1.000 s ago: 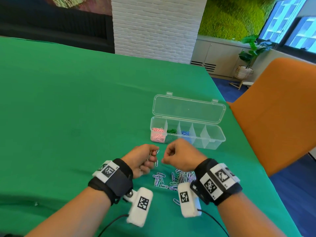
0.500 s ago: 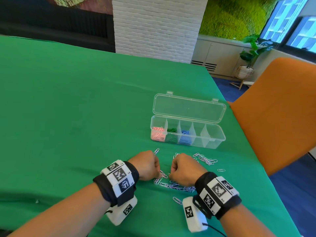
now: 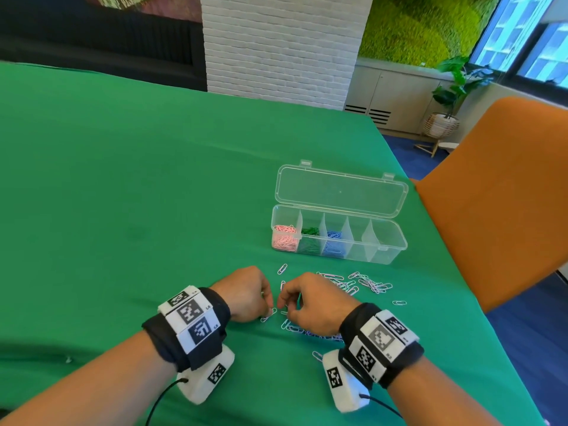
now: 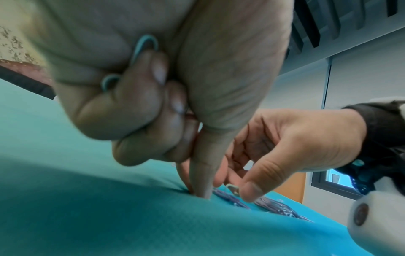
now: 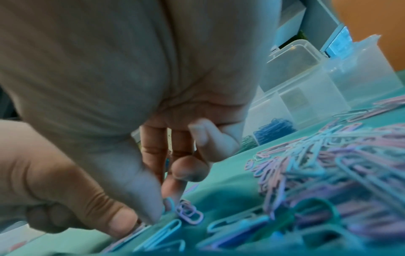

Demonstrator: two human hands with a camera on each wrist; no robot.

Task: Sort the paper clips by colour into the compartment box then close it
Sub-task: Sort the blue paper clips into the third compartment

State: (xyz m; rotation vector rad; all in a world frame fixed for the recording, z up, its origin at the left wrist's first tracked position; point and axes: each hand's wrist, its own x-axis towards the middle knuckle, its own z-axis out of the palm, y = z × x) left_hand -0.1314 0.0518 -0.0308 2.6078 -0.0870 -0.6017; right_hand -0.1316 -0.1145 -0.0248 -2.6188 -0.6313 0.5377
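Both my hands have dropped from mid-air onto the loose paper clips [image 3: 310, 329] on the green cloth [image 3: 123, 241] near the open compartment box [image 3: 338, 238], left hand [image 3: 246, 295] curled around a few light-blue clips while pinching downward, right hand [image 3: 310, 302] pinching another, so sorting continues.

On the table [image 3: 138, 210] the compartment box [image 3: 338, 238] is set behind the loose paper clips [image 3: 365, 282], its lid [image 3: 341, 192] laid open behind it; sorted clips [image 3: 285, 238] are held in its three left compartments
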